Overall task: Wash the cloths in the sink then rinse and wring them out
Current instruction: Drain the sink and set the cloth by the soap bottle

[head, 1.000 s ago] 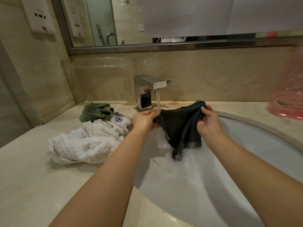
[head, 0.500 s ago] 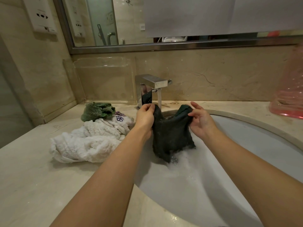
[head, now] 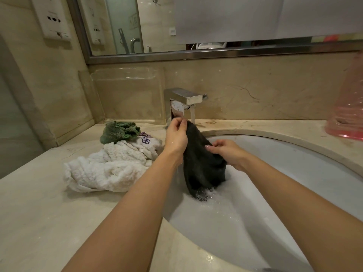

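A dark wet cloth (head: 202, 167) hangs over the white sink (head: 294, 165), its lower end in suds on the foamy water. My left hand (head: 175, 137) pinches its top corner just under the running tap (head: 185, 104). My right hand (head: 228, 153) grips the cloth's right side lower down, fingers curled into the fabric. On the counter left of the sink lie a white fluffy cloth (head: 104, 169), a white cloth with a purple flower print (head: 146, 141) and a green cloth (head: 118, 131).
A beige marble counter (head: 39, 222) surrounds the sink. A clear plastic shelf (head: 125, 75) is on the back wall under the mirror (head: 196, 24). A pink plastic container (head: 347, 107) stands at the far right. Wall sockets (head: 53, 18) are at upper left.
The cloth was stretched wide between both hands; now it hangs narrow. My left hand rose toward the tap with the corner, and my right hand slid down the cloth's side.
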The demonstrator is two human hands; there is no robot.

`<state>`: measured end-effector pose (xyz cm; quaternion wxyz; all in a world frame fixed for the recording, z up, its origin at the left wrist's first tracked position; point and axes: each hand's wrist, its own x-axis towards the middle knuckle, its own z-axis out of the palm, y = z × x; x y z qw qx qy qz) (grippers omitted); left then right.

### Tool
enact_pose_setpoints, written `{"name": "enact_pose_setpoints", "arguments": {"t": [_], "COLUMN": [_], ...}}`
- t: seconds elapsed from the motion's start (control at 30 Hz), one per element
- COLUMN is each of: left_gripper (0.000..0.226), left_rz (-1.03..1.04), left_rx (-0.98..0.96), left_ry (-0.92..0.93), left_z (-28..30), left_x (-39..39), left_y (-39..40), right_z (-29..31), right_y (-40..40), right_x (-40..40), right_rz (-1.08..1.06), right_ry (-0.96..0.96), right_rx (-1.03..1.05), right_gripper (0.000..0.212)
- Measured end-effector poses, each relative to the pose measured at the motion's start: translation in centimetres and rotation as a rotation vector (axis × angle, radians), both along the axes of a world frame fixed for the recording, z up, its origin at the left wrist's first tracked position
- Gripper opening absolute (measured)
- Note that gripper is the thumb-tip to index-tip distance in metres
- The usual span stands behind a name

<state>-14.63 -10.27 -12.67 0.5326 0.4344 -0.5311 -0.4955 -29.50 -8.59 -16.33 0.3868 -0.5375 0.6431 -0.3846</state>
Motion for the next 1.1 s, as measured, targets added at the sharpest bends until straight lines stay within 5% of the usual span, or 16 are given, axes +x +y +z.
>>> {"name": "enact_pose_setpoints", "arguments": {"t": [0.23,0.4,0.5,0.8,1.1], "left_gripper": [0.010,0.054,0.051,0.029,0.019], "left_rz": [0.091,-0.057,-0.057,0.044,0.198], "left_rx": [0.104,0.135,0.179,-0.023,0.022], "left_ry": [0.004,-0.319,-0.429,-0.273,-0.163], "left_z": [0.1,-0.5,-0.6,-0.7,-0.6], "left_x": [0.5,0.5,0.5,0.3,0.6], "left_y": [-0.3,0.5,0.5,-0.1,-0.9], "right_z": [-0.1,0.6,0.6,-0.1,-0.4], "right_y": [-0.2,0.0,0.0,-0.4,-0.6], "right_x": [-0.2,0.1,0.2,0.7,1.8], "right_rz": [-0.148,-0.188,-0.192,0.040,0.031], "right_ry": [-0.253,-0.397,-0.369,-0.018,0.017], "right_rx": [-0.218,-0.283,-0.274,-0.152,-0.191], "right_gripper": [0.016,0.011,0.009,0.033,0.022]}}
